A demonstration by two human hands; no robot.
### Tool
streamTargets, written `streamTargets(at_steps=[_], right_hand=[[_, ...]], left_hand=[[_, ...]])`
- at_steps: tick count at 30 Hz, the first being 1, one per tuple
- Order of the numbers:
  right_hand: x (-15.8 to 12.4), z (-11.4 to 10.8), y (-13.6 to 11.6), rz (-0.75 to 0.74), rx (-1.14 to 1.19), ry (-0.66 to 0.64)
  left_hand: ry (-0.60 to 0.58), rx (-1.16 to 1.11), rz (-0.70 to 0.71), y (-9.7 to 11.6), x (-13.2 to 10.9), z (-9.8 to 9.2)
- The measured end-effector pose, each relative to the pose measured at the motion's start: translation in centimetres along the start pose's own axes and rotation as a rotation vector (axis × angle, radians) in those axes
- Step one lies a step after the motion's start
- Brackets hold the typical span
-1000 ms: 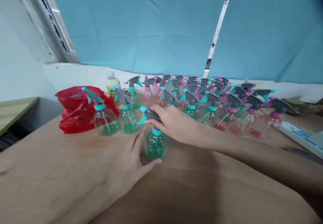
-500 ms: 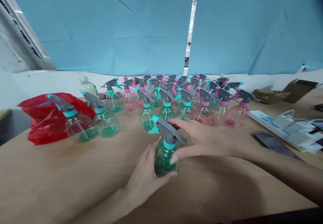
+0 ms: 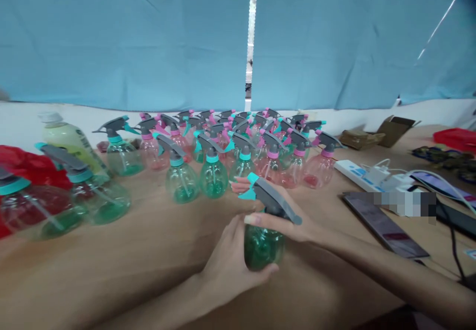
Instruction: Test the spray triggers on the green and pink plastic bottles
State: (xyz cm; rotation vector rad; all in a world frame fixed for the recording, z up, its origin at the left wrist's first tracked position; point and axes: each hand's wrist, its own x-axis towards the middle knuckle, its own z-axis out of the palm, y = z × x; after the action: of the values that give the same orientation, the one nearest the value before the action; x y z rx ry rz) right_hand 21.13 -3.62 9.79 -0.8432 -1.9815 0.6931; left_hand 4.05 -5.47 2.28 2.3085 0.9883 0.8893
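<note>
Held bottle [image 3: 263, 248]: While both hands enclose it, this green spray bottle sits roughly upright in front of the bottle cluster [image 3: 241, 144]; whether its base meets the table [image 3: 159, 255] cannot be told.
Left hand [image 3: 226, 265]: fingers curved around the body's left side, thumb along the near lower side; opened to the bottle's girth and gripping it.
Right hand [image 3: 292, 221]: thumb laid across the shoulder below the spray head [image 3: 273, 201], other fingertips showing beyond the far side; parted around the bottle, the contact there partly hidden.
Slip hazard: the smooth, rounded body could turn or slide if the hands pulled unevenly; an accidental squeeze of the trigger [image 3: 246, 194] might release liquid.
Toppling hazard: the right fingertips lie near the front row, so a forward sweep could tip a neighbour.
Right flank: phone [image 3: 385, 226] and power strip [image 3: 359, 174] with cables crowd the forearm; a spill would matter most here.
Left flank: bare wood separates the left hand from two green bottles [image 3: 102, 203] by the red bag [image 3: 40, 166].
Near edge: visible at lower right, beneath the right forearm.
</note>
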Motion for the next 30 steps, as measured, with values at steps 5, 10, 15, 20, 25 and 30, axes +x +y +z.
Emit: streamTargets(at_steps=[5,10,15,20,25,30], right_hand=[[0.4,0.2,-1.2,0.162,0.296,0.023],[1.2,0.6,0.0,0.168,0.227,0.039],[2.3,1.0,1.0,0.123,0.207,0.051],[2.9,1.0,2.0,0.068,0.161,0.066],[3.3,1.0,3.4,0.032,0.175,0.074],[3.5,1.2,4.1,0.015,0.208,0.108]], left_hand=[[0.005,0.066,0.023,-0.6,0.7,0.1],[0.001,0.082,0.036,-1.4,1.1,-0.4],[-0.018,0.098,-0.003,-2.7,1.1,-1.1],[-0.121,0.209,-0.074,-4.3,0.5,-2.3],[-0.154,0.338,-0.034,-5.8,0.2,-3.3],[-0.167,0.441,0.034,-6.1,0.1,-3.3]])
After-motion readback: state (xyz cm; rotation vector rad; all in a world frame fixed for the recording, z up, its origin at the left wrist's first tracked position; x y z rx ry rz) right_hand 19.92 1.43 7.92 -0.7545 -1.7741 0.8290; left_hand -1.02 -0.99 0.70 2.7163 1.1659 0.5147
